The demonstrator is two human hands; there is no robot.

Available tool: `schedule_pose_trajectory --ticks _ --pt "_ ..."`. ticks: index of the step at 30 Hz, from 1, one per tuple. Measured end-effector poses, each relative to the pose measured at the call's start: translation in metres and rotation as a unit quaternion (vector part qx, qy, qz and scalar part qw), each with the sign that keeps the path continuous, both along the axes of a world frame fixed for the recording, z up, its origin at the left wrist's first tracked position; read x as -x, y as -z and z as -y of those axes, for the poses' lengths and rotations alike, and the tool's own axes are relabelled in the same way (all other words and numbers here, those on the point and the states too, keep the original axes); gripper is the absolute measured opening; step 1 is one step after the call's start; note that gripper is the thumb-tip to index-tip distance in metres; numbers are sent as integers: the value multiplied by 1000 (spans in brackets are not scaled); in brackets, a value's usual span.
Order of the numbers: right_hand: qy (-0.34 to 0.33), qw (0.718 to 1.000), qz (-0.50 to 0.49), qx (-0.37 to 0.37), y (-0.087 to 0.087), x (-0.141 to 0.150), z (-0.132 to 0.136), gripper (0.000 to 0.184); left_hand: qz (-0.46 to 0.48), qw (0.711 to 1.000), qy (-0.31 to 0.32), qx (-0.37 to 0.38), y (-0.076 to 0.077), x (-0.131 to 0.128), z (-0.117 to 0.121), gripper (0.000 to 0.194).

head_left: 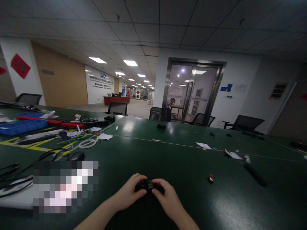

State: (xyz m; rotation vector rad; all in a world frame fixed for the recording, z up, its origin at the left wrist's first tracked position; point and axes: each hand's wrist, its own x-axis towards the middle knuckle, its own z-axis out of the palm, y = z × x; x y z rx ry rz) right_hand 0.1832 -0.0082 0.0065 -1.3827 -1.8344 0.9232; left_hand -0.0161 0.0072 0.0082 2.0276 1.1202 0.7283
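Left hand (129, 191) and right hand (165, 195) pinch a small black part (147, 185) between them; best braced low on the worktop (182, 166).

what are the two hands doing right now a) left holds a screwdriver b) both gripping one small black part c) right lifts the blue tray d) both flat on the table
b: the left hand and right hand both pinch the small black part over the green table.
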Motion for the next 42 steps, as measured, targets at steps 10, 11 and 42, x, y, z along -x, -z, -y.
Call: schedule_pose_trajectory --ticks 10,11,42 --pt "-6 1000 3 11 -8 0 3 27 1 1000 4 0 1 1 -1 36" --pt "-7 1000 4 11 -8 0 3 27 1 1000 3 2 1 0 -1 36" --pt "9 1000 6 10 -9 3 6 18 -21 1000 -12 12 1 -2 1 38"
